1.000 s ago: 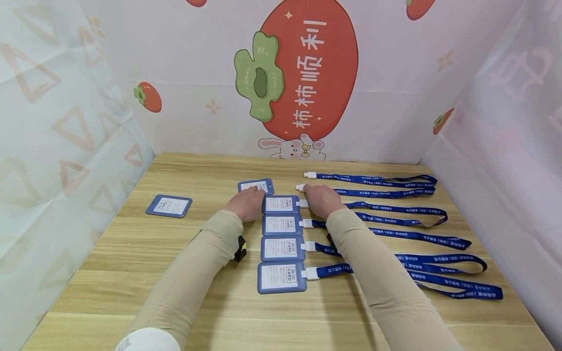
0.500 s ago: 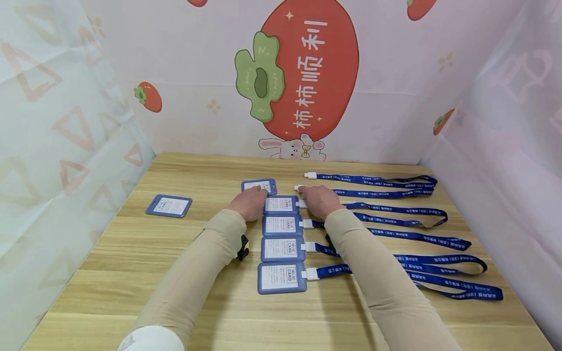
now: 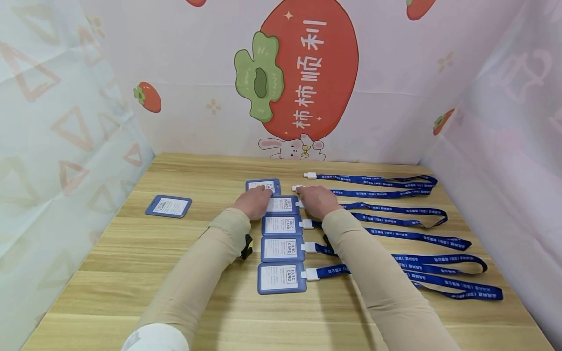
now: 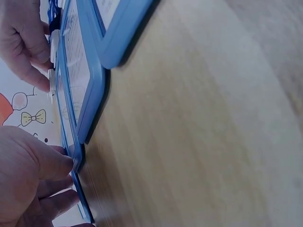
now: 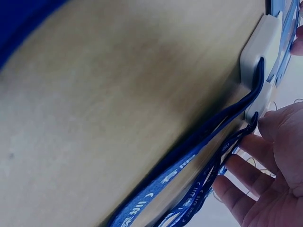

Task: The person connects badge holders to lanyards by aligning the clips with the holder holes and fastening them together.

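In the head view my left hand [image 3: 254, 202] holds a blue badge holder [image 3: 260, 184] at the far end of a column of badge holders. Its thumb lies at the near edge and its fingers reach over the card, as the left wrist view also shows. My right hand [image 3: 319, 201] pinches the white clip [image 3: 296, 188] of a blue lanyard [image 3: 377, 194]. A small gap separates that clip from the holder's slotted end. In the right wrist view the thumb and forefinger are at the clip [image 5: 255, 106], with the other fingers spread beside the strap.
Nearer me, several badge holders [image 3: 281, 278] lie in a column, joined to lanyards [image 3: 456, 287] stretching right. A loose badge holder [image 3: 169, 206] lies at the left. Another lanyard [image 3: 360, 178] lies farthest back. A printed backdrop [image 3: 189, 126] stands behind the wooden table [image 3: 131, 273].
My left hand has slid the badge holder to the right. My right hand has drawn the lanyard clip slightly left, narrowing the gap between clip and holder.
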{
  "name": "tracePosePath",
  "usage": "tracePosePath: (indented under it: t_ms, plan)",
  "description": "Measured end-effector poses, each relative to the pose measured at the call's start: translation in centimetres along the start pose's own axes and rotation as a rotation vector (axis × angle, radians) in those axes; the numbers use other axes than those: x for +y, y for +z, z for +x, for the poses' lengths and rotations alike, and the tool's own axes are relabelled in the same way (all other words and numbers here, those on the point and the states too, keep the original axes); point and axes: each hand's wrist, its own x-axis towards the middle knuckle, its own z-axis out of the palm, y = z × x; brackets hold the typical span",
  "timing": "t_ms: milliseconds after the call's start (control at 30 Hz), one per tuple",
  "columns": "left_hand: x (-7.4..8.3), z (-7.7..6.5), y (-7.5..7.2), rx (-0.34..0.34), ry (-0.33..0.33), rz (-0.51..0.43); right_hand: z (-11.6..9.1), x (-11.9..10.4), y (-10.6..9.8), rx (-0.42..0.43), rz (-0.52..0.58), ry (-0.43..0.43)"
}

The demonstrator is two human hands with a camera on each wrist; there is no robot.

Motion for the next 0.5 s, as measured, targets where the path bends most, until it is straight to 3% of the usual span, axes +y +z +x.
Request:
tracePosePath:
  t_ms: [500]
  plan:
    - [0.59,0.29,0.00,0.006,0.020,-0.003,0.25,-0.60,0.02,0.018,-0.064,-0.030]
